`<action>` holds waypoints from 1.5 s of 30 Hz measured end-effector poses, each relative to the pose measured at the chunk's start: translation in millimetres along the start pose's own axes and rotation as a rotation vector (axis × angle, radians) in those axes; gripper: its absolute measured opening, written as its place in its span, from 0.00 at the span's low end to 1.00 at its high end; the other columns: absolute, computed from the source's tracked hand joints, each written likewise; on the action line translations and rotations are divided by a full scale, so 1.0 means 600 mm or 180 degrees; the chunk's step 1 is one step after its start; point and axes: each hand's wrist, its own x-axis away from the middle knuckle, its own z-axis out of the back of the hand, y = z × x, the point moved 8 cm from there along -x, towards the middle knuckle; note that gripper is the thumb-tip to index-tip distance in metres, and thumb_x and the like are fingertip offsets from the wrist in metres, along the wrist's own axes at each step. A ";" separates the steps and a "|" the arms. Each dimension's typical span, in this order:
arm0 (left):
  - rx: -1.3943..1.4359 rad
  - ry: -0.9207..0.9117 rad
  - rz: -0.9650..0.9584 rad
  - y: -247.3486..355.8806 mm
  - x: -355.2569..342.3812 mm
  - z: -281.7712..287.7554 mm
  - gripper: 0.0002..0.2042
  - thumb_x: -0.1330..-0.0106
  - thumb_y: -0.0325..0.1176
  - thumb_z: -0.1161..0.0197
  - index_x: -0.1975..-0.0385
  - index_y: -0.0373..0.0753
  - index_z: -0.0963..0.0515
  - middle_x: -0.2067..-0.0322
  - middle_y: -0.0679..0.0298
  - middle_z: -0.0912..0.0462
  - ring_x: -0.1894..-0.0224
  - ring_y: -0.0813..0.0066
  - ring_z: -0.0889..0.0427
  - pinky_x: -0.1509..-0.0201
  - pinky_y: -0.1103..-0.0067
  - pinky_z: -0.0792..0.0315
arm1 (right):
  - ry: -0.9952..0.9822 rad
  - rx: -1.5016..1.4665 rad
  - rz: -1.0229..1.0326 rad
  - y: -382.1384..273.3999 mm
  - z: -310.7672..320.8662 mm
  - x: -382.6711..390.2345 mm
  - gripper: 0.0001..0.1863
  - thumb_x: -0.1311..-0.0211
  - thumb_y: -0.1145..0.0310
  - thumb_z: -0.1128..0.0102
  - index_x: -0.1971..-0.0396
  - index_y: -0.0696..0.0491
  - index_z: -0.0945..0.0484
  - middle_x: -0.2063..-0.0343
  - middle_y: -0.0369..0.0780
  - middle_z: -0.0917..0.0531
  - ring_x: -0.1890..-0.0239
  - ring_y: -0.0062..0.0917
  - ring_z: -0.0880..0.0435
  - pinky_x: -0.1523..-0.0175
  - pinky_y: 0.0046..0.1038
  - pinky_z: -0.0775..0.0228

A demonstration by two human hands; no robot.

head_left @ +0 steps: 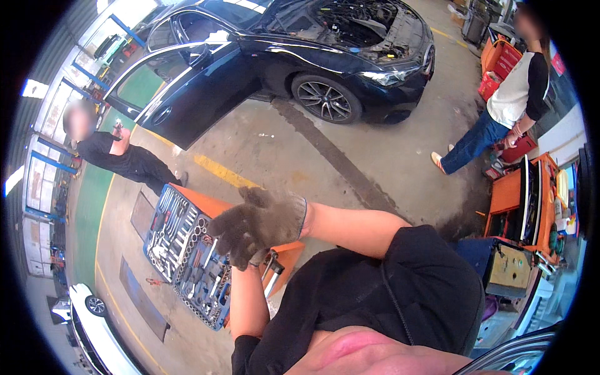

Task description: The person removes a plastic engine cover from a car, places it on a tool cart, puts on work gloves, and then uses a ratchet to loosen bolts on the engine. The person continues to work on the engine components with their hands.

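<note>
My right hand (280, 219), in a dark grey knit work glove with a light cuff edge, reaches in from the right. It lies against my gloved left hand (240, 240), its fingers seeming to bend round that glove. Where one glove ends and the other begins is hard to see, and the left fingers are mostly hidden. Both hands are held up above a blue tool case (187, 253), which lies open with sockets, wrenches and ratchets in its slots. Beneath the case shows an orange surface (203, 201). A tool with a black head and silver shaft (272, 267) stands beside my left wrist.
A dark car (250, 69) stands ahead, its front door and hood open. A person in dark clothes (119, 153) stands at left, another in a white-and-black top (515, 94) at right. An orange tool cabinet (506, 203) is at right, a white car (94, 325) at lower left.
</note>
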 end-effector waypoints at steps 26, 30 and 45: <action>0.3813 -0.7679 -0.2242 0.023 0.276 -0.223 0.18 0.30 0.37 0.46 0.47 0.31 0.27 0.53 0.51 0.20 0.55 0.61 0.18 0.46 0.65 0.24 | 0.0738 0.2123 -0.0713 0.037 -0.011 0.049 0.34 0.24 0.55 0.49 0.27 0.55 0.44 0.36 0.49 0.28 0.36 0.37 0.26 0.35 0.40 0.31; 0.5109 -0.6212 -0.1873 0.060 0.192 -0.213 0.16 0.31 0.35 0.44 0.49 0.31 0.25 0.54 0.53 0.18 0.55 0.66 0.17 0.46 0.68 0.24 | 0.2586 0.3908 0.0472 -0.113 0.063 0.097 0.28 0.27 0.60 0.48 0.31 0.53 0.36 0.36 0.45 0.27 0.35 0.29 0.27 0.33 0.33 0.33; 0.4082 -0.3034 -0.4065 0.054 0.082 0.002 0.15 0.40 0.40 0.28 0.73 0.33 0.20 0.75 0.51 0.18 0.73 0.55 0.18 0.66 0.69 0.26 | 0.4415 0.5049 -0.0392 -0.181 0.124 0.181 0.35 0.36 0.47 0.38 0.34 0.50 0.30 0.37 0.45 0.24 0.35 0.37 0.26 0.30 0.32 0.37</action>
